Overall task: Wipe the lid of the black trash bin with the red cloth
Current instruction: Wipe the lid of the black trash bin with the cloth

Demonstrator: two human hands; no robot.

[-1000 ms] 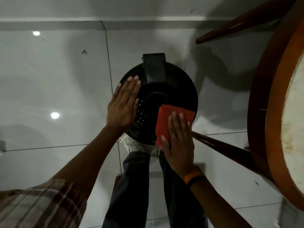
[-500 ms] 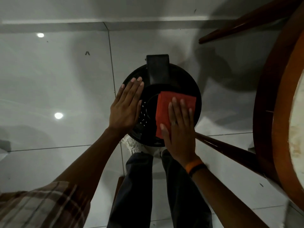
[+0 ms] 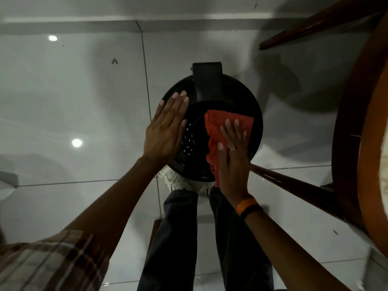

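Note:
The round black trash bin lid (image 3: 235, 101) is seen from straight above, with a raised black hinge block (image 3: 207, 82) at its far side. My left hand (image 3: 165, 131) lies flat, fingers together, on the lid's left rim. My right hand (image 3: 233, 152) presses flat on the red cloth (image 3: 216, 127), which covers the lid's right half and hangs a little over the near edge. White specks dot the lid between the two hands.
A round wooden table (image 3: 361, 143) with dark legs (image 3: 294, 185) stands close on the right, one leg running just past the bin. White glossy floor tiles (image 3: 73, 101) surround the bin. My legs and a white shoe (image 3: 174, 181) are directly below it.
My right hand has slid the red cloth away from me, from the lid's near right edge toward its middle. My left hand has stayed on the left rim.

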